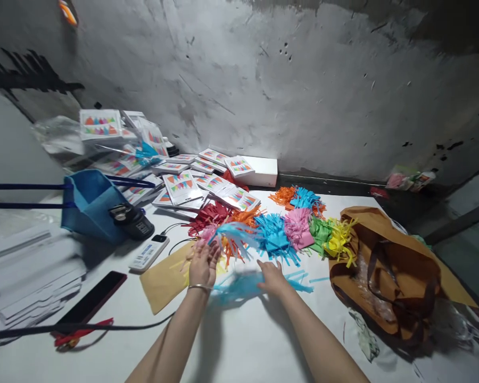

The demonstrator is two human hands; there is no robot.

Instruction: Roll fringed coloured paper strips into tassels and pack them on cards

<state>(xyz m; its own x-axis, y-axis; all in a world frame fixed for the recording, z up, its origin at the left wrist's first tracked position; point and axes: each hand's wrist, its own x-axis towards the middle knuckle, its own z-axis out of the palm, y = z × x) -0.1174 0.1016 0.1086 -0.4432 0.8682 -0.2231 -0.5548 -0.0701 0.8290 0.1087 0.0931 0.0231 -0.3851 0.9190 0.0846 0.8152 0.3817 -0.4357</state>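
Observation:
My left hand (203, 261), with a bracelet at the wrist, has its fingers extended and apart beside pink fringe and a blurred light-blue paper tassel (237, 234). Whether its fingertips touch that tassel I cannot tell. My right hand (273, 277) has its fingers apart at the edge of another smeared light-blue fringed bundle (239, 287) above the white tabletop. Behind my hands lies a row of cut paper tassels: dark red (211, 215), blue (274, 234), pink (299, 227), green (320, 233) and yellow (340, 238). Orange tassels (284, 196) lie farther back.
Packaged cards with bunting pictures (182, 187) are piled at back left, near a white box (263, 171). A blue bag (91, 199), power bank (149, 252), phone (93, 298) and brown envelope (163, 282) lie left. A brown bag (387, 271) sits right.

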